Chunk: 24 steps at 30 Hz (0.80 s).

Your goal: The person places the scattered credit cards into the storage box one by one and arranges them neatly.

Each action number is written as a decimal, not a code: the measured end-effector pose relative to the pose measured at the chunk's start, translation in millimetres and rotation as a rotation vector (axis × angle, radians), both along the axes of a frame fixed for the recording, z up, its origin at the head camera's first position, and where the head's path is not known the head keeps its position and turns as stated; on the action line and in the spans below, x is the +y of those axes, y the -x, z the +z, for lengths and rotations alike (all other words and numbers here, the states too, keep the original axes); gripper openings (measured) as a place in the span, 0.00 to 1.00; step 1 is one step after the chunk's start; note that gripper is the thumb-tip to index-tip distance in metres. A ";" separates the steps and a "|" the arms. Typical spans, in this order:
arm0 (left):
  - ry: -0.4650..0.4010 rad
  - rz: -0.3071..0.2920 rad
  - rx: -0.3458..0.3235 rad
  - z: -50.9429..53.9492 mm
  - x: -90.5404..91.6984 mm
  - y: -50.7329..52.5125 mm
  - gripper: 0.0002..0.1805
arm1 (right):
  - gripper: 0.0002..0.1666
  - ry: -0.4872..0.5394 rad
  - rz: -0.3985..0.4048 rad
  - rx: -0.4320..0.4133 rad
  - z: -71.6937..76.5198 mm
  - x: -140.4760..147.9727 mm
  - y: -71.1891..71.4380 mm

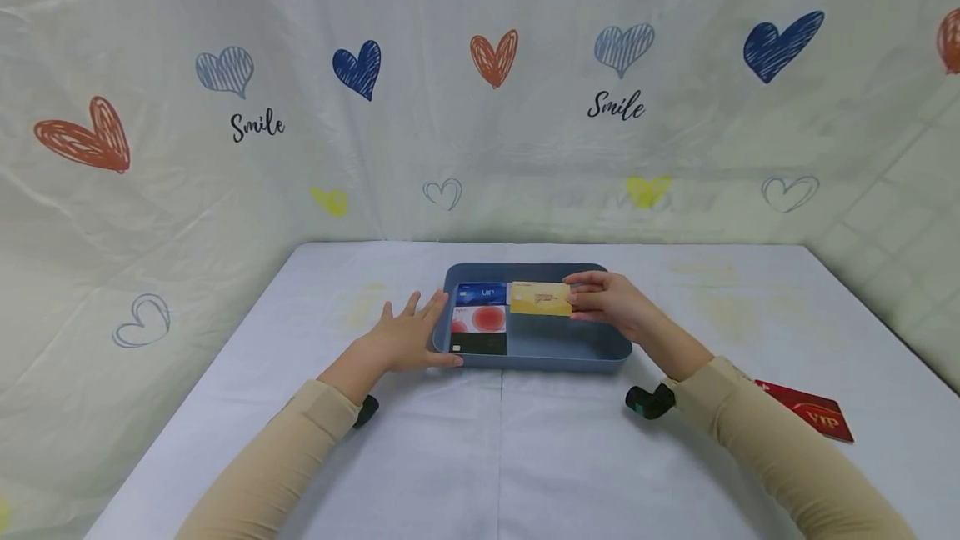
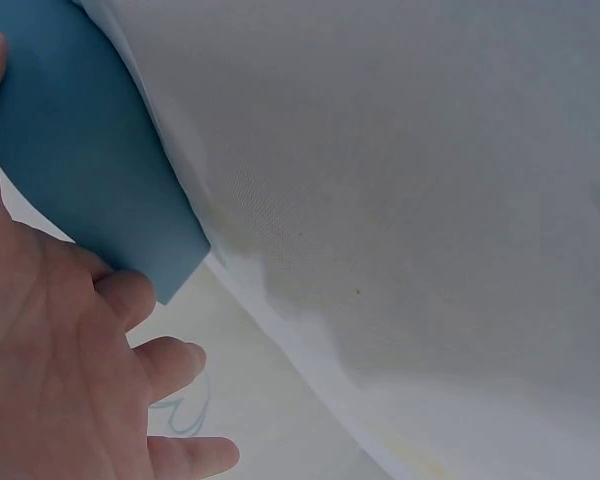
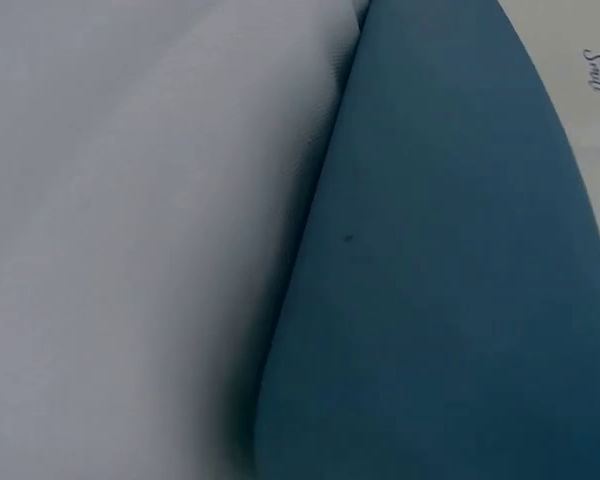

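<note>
A blue-grey tray [image 1: 570, 342] stands on the table. Along its left side lie a blue VIP card [image 1: 480, 294], a white card with red circles [image 1: 478, 319] and a black card [image 1: 478, 344]. My right hand [image 1: 618, 304] pinches a yellow card [image 1: 538, 298] by its right end, over the tray's back part and beside the blue card. Fingers spread, my left hand [image 1: 405, 338] touches the tray's left end; the left wrist view shows its palm side against the tray wall [image 2: 90, 150]. Only the tray's outer wall [image 3: 430, 260] appears in the right wrist view, without the hand.
A red VIP card [image 1: 817, 413] lies on the white-covered table [image 1: 442, 457] at the right, partly hidden by my right sleeve. Behind the table hangs a pale sheet [image 1: 555, 140] printed with hearts and "Smile". Dark wrist cameras [image 1: 649, 401] sit under the sleeves.
</note>
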<state>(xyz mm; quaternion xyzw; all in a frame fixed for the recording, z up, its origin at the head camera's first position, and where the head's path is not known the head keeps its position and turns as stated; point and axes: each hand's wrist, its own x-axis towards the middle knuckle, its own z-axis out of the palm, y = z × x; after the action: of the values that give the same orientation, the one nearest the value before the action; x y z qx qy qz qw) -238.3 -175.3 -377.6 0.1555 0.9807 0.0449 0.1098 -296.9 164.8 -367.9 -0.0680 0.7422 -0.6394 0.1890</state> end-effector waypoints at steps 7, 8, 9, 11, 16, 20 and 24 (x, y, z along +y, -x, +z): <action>-0.006 0.011 -0.004 -1.5 -0.3 0.8 0.64 | 0.26 -0.022 0.017 0.012 -7.2 -8.8 5.5; -0.006 0.012 -0.004 -1.5 -0.3 0.8 0.64 | 0.26 -0.022 0.024 0.014 -7.9 -9.5 6.1; -0.005 0.011 -0.004 -1.5 -0.3 0.9 0.64 | 0.26 -0.022 0.031 0.015 -8.3 -10.2 6.6; -0.001 0.010 -0.004 -1.5 -0.3 1.0 0.64 | 0.26 -0.024 0.039 0.015 -9.1 -11.5 7.7; 0.004 0.008 -0.002 -1.8 -0.6 1.3 0.64 | 0.26 -0.049 0.033 -0.004 -8.4 -15.0 9.1; -0.002 0.008 -0.002 -2.4 -0.6 1.8 0.64 | 0.26 -0.079 0.019 -0.029 -8.9 -16.4 10.0; -0.004 0.005 -0.002 -2.1 -0.8 1.5 0.64 | 0.26 -0.105 0.030 -0.037 -11.4 -16.9 11.4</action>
<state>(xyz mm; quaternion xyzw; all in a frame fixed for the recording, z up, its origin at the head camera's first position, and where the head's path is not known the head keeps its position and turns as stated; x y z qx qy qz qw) -239.8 -176.1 -379.7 0.1531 0.9809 0.0473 0.1104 -308.3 148.0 -379.3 -0.0573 0.7700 -0.5979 0.2154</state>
